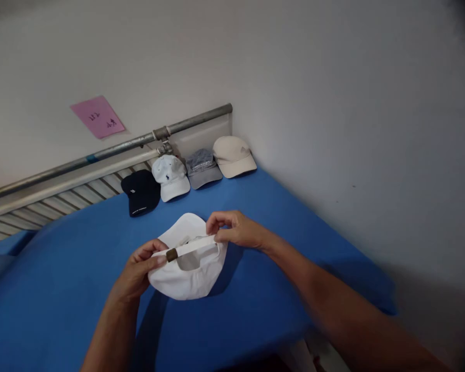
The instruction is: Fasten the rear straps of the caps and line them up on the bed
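A white baseball cap (194,281) is held above the blue-covered surface (263,305), its back opening and strap facing me. My left hand (141,266) pinches the strap end beside the brass-coloured buckle (172,254). With thumb and fingers closed, my right hand (234,229) grips the strap's other end at the cap's right edge. Between both hands the white strap (196,245) runs straight across the opening. The brim points away from me, toward the wall.
Along the back sit a black cap (141,191), a white cap (171,178), a grey cap (203,169) and a beige cap (234,156). Behind them are a radiator (70,199) and a metal pipe (197,120). A pink paper (98,117) is on the wall.
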Demonstrator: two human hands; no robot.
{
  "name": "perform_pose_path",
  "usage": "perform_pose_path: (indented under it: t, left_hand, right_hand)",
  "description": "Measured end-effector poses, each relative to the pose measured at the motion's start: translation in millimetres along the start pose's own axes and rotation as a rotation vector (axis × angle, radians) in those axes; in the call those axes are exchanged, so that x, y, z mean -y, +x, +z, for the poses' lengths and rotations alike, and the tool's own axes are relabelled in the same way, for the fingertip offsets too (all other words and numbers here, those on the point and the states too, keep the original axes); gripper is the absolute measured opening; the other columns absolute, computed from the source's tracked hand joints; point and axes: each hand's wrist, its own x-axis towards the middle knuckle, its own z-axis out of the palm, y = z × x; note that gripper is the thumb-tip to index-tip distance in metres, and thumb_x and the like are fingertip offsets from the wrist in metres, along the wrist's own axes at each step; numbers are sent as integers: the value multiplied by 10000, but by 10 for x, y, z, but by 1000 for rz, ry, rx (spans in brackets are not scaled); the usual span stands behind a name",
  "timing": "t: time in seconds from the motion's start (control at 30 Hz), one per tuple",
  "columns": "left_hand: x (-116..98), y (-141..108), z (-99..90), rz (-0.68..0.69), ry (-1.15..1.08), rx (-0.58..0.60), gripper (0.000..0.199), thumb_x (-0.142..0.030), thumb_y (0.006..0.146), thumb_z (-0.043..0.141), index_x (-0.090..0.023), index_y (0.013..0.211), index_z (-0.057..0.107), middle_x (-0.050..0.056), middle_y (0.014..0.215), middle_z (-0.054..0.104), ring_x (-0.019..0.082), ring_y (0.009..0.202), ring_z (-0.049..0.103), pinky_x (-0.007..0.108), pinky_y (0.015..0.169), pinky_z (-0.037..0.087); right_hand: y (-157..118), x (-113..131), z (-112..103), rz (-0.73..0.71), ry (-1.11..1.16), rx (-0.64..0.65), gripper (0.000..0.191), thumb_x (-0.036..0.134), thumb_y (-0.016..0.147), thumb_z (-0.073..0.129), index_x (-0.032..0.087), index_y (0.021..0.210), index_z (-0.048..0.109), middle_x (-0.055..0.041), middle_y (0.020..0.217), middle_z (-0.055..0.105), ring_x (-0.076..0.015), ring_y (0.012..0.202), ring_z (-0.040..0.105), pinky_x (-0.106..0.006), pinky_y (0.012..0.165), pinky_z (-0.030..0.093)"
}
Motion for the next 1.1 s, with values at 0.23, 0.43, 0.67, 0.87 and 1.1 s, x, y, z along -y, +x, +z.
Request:
perform_pose_path:
  t: [0.23, 0.43, 0.67, 0.87, 1.1]
  left_hand:
    - [84, -22, 45, -89, -2, 88, 270, -319, 627, 853, -150, 722, 665, -15, 586, 640, 78, 450, 524, 164, 438, 383]
    - [72, -64, 59, -30, 82, 207, 227, -298, 696, 811, -168, 807, 660, -26, 689, 608, 86, 552, 509, 183, 513, 375]
    - [52, -181, -19, 95, 177, 160, 316, -269, 717, 800, -209, 977, 632, 5, 900, 620, 150, 780, 565, 242, 673, 458]
    - [103, -237, -46, 230, 198, 104, 269, -270, 762, 772, -233, 969, 603, 13, 978, 598, 169, 906, 549, 267, 780, 460]
    - [-10, -257, 96, 205, 369, 127, 213, -372, 811, 710, -220, 930, 619, 23, 952, 600, 172, 831, 533, 263, 700, 436]
  right_hand:
    - [-112, 16, 109, -27, -242, -96, 148, 126, 724, 577, 183, 836, 654, -2, 820, 652, -158, 829, 574, -330, 831, 411]
    - [-151, 219, 525, -240, -708, -15, 241, 236, 799, 686, 216, 1036, 652, -16, 956, 729, -190, 932, 603, -427, 1033, 237]
    - [-53, 102, 661, -360, -809, -7, 100, 189, 864, 606, 205, 951, 654, -7, 853, 739, -161, 769, 601, -381, 955, 299]
    - [-61, 17, 600, -458, -769, -111, 162, 229, 835, 643, 205, 995, 649, -29, 859, 730, -185, 798, 625, -376, 873, 371]
    - [-93, -8, 565, -567, -793, -173, 129, 232, 858, 616, 184, 974, 643, -36, 808, 725, -176, 770, 636, -365, 815, 397]
